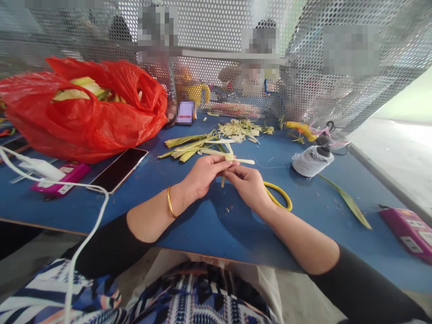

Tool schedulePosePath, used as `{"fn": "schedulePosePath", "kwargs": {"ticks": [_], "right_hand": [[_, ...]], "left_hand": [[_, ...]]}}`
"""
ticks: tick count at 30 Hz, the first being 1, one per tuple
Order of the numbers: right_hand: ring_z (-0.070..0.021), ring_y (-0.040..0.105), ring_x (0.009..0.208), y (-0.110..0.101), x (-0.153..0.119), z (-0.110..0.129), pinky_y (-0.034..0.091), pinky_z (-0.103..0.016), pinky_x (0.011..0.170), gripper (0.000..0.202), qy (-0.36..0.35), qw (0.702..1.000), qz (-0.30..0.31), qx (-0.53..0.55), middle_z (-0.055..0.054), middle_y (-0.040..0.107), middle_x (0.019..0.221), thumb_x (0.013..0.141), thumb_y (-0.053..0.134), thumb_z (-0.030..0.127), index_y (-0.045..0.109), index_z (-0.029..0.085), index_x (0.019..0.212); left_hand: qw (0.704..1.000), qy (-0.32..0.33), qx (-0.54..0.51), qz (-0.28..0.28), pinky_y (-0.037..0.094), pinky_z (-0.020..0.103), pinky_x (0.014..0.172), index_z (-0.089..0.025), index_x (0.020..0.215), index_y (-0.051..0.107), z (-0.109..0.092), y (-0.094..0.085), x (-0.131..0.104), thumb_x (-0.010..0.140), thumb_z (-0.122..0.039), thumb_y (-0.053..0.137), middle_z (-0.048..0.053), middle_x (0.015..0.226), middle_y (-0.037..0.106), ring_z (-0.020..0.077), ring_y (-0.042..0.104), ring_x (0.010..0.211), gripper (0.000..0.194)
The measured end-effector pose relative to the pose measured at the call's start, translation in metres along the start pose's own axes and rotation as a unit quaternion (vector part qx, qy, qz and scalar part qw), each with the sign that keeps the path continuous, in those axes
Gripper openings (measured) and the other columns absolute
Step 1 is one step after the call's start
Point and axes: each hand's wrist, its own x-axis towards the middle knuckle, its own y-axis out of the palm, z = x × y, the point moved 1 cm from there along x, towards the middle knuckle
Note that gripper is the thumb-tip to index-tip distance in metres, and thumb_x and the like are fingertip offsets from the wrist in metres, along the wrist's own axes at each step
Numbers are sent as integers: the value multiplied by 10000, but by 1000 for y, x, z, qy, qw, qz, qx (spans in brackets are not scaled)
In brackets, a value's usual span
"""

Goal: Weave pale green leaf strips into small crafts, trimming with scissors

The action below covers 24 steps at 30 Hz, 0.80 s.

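Observation:
My left hand (206, 173) pinches a small knot of pale, husk-like leaf strips (229, 156) between thumb and fingers. Strip ends stick out of the knot to the left, to the right and downward. Close against it, my right hand (249, 183) is closed with its fingertips at the lower side of the same strips. Just behind the hands lies a pile of yellow-green leaf strips (191, 146). Beyond it is a heap of short leaf scraps (240, 129). A yellow loop (283, 195) lies partly hidden under my right wrist.
A red plastic bag (111, 119) of leaves stands at the left, near a dark phone (121, 170) and a pink power strip (64, 180) with a white cable. A white thread spool (312, 161), a single leaf (353, 207) and another power strip (408, 231) are at right. Perforated metal screen (216, 27) stands behind.

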Motion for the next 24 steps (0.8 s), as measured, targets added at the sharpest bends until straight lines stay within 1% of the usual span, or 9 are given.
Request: {"fn": "schedulePosePath", "kwargs": {"ticks": [3, 8, 12, 14, 16, 18, 19, 21, 24], "right_hand": [[-117, 456, 583, -1, 0, -1, 356, -269, 599, 236, 14, 1000, 13, 18, 29, 562, 589, 760, 598, 373, 662, 177, 646], [-127, 506, 645, -3, 0, 2, 383, -268, 651, 201, 12, 997, 65, 46, 19, 600, 653, 739, 615, 339, 642, 186, 611], [-132, 532, 671, -8, 1, 6, 406, -269, 681, 229, -39, 995, 94, 9, 11, 614, 682, 773, 604, 333, 623, 188, 598], [-130, 507, 617, -14, 2, 10, 383, -265, 626, 290, -71, 994, 60, -58, 8, 588, 629, 822, 577, 372, 605, 192, 597], [-138, 495, 605, -23, 4, 14, 360, -270, 597, 320, -110, 983, -36, -143, -7, 580, 623, 860, 553, 402, 602, 195, 621], [-159, 529, 673, -31, 7, 17, 374, -281, 627, 261, -146, 959, -124, -210, -44, 639, 746, 855, 575, 395, 637, 193, 702], [-168, 546, 709, -34, 9, 18, 385, -286, 646, 216, -155, 952, -134, -228, -60, 665, 821, 842, 594, 380, 657, 193, 754], [-168, 562, 723, -36, 14, 16, 396, -284, 662, 173, -136, 962, -80, -223, -57, 692, 863, 832, 601, 353, 679, 199, 818], [-141, 531, 637, -34, 17, 12, 382, -261, 626, 230, -75, 983, 38, -166, -6, 655, 667, 862, 547, 350, 658, 196, 732]], "left_hand": [[1000, -1, 7, -5, 473, 311, 862, -140, 743, 782, 0, -1, 0, 659, -237, 789, 80, 826, 753, 185, 659, 873, 128], [1000, 6, 9, -11, 473, 315, 877, -140, 681, 769, -2, -3, 0, 630, -253, 815, 95, 878, 757, 206, 658, 932, 133], [1000, -25, 10, -16, 494, 296, 780, -124, 679, 755, -4, -3, 1, 676, -212, 776, 84, 788, 743, 170, 659, 779, 91], [999, -41, -3, -22, 499, 280, 741, -118, 695, 744, -6, -3, 1, 712, -161, 733, 66, 732, 727, 138, 645, 694, 48], [998, -49, -20, -21, 508, 273, 741, -117, 720, 733, -8, -3, 1, 733, -118, 698, 55, 714, 717, 123, 644, 673, 37], [998, -58, -26, -12, 519, 281, 742, -119, 741, 722, -9, -2, 0, 738, -106, 689, 54, 708, 711, 128, 651, 674, 36], [998, -63, -25, -6, 523, 287, 730, -120, 748, 717, -10, -2, -1, 740, -113, 688, 55, 705, 707, 133, 653, 671, 31], [997, -70, -12, -2, 515, 276, 665, -123, 750, 701, -10, -2, -2, 744, -147, 697, 47, 692, 692, 130, 636, 632, 25], [998, -53, 39, -18, 398, 210, 505, -129, 711, 662, -10, -1, -4, 732, -224, 749, 9, 635, 637, 73, 527, 515, 130]]}}
